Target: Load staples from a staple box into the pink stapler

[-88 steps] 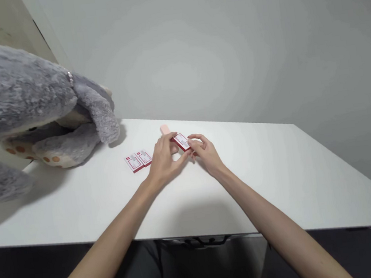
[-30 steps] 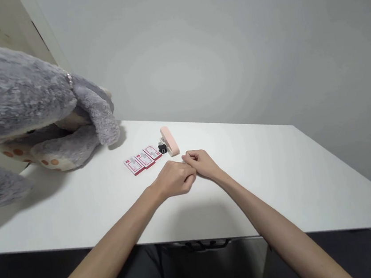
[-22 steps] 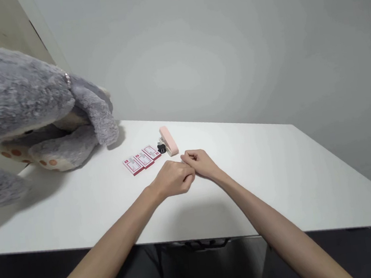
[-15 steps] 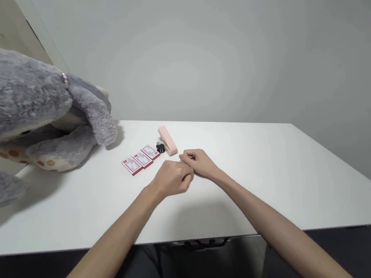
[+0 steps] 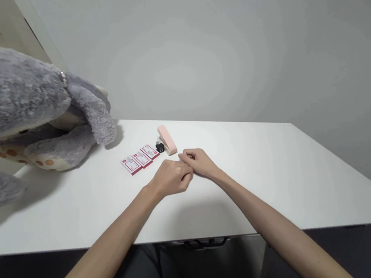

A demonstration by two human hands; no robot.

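My left hand [image 5: 171, 178] and my right hand [image 5: 198, 161] rest on the white table [image 5: 277, 177] as loose fists, knuckles touching, with nothing visible in either. Just beyond them three small red-and-white boxes lie in a row: one at the left [image 5: 128, 164], one in the middle [image 5: 141, 158] and one at the right [image 5: 150, 151]. A pink stapler [image 5: 167, 139] lies beside the right box, with a small black object [image 5: 160, 147] against it.
A large grey plush toy [image 5: 35, 116] with spotted cream paws fills the table's far left corner and overhangs the left side. A plain grey wall stands behind the table. The table's front edge runs just under my forearms.
Earlier both hands held a red-and-white box near the stapler. That box now lies as the third in the row, and both hands have drawn back and closed into fists.
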